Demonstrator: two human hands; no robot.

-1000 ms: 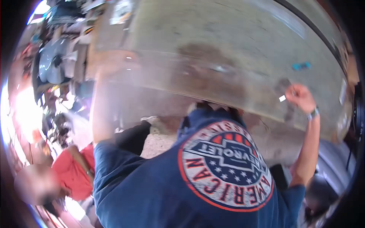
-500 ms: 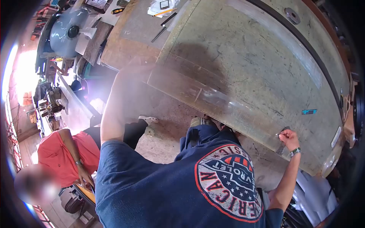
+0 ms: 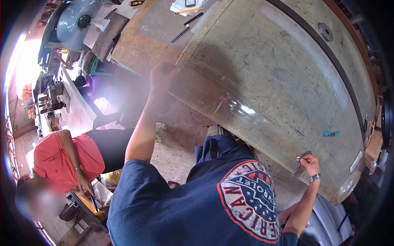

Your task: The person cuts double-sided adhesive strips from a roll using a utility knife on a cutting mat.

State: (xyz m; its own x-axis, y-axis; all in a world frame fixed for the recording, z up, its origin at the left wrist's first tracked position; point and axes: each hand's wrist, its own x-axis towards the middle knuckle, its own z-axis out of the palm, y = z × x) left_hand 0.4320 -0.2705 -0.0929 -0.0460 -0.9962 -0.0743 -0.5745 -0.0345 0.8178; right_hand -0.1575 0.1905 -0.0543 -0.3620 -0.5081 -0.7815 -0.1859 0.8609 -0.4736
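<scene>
A clear, shiny strip lies along the near edge of the big worn worktable and catches the light. At the table's left corner is my left hand, smeared by motion, with its fingers by the edge. My right hand is closed in a pinch at the near edge, toward the right end. A small shiny bit shows at its fingertips, too small to name, beside a dark patch on the tabletop. A teal-and-black object lies just beyond that hand.
A pencil, a white plastic bag and dark rods lie on the side board. A metal disc sits beyond a dark curved strip. At left, a person in a red shirt bends near a vise.
My left arm has swung inward, to the right, and its hand shows more clearly at the table corner. My right hand stays pinched in nearly the same place. The view has shifted slightly.
</scene>
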